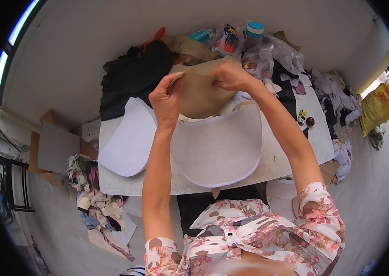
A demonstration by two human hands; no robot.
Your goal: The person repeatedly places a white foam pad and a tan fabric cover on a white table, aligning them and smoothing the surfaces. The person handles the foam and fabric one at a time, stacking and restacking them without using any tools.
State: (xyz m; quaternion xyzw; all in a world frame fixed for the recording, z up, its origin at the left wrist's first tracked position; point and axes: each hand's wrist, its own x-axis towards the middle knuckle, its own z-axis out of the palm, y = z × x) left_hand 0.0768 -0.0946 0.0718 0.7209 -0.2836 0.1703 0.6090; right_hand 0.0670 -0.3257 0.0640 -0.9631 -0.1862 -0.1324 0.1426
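A khaki cloth piece [200, 95] with a curved lower edge is held up over the far half of the table. My left hand [166, 99] pinches its upper left edge between thumb and fingers. Its upper right part is gripped by my right hand [232, 76], with the fingers curled in. Just nearer to me lies a stack of white, U-shaped pieces [217, 149], partly overlapped by the khaki cloth's lower edge. Left of my left forearm rests another white curved piece [129, 140].
Black fabric [134, 76] is heaped at the table's far left. Plastic bags [261, 60] and a jar with a blue lid [254, 33] stand at the back. A small toy car [302, 117] lies at right. Scraps [100, 207] and a yellow sack [382, 108] flank the table [277, 158].
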